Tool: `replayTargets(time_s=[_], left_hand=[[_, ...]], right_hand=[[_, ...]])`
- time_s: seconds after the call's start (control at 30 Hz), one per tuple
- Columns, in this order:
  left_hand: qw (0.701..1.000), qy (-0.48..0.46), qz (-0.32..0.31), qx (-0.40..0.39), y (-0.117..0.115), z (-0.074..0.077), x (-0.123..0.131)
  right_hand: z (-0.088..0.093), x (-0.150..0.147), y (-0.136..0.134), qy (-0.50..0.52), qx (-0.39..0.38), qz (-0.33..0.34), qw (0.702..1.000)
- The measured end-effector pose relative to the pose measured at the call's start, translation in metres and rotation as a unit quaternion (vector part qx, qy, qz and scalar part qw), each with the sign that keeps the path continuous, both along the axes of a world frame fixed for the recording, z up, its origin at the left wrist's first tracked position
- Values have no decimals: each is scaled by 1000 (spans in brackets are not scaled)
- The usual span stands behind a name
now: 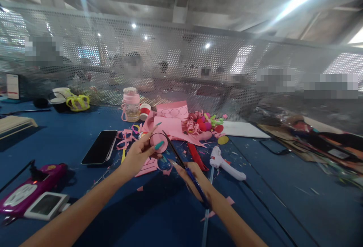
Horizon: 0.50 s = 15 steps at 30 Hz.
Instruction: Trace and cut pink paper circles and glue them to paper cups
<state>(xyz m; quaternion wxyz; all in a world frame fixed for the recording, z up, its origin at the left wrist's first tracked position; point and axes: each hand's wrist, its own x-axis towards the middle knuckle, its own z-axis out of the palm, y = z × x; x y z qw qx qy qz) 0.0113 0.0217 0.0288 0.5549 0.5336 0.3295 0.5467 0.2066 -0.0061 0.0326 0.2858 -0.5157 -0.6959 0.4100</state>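
Pink paper or foam: a disc [159, 143] sits pinched between the thumb and fingers of my left hand [138, 155], held up just above the blue table [70, 133], mid-frame. My right hand [194, 177] is clamped round the scissors [176, 153], which have blue handles, and the blades reach up to touch the disc's right edge. I can't tell the blade gap. A black phone [100, 147] lies left of the left hand. A white glue gun [227, 164] lies just right of the scissors. Pink sheets [170, 120] and a bottle [131, 105] sit behind, with scraps scattered around.
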Motion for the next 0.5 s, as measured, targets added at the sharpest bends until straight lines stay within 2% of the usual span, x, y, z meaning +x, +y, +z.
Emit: replayTargets(time_s=[0.3, 0.5], left_hand=[[1000, 2, 28, -4, -1, 4, 1], [1000, 1, 21, -1, -1, 4, 0]], right_hand=[[-1, -5, -4, 35, -49, -24, 998], [-3, -4, -5, 37, -43, -22, 998]])
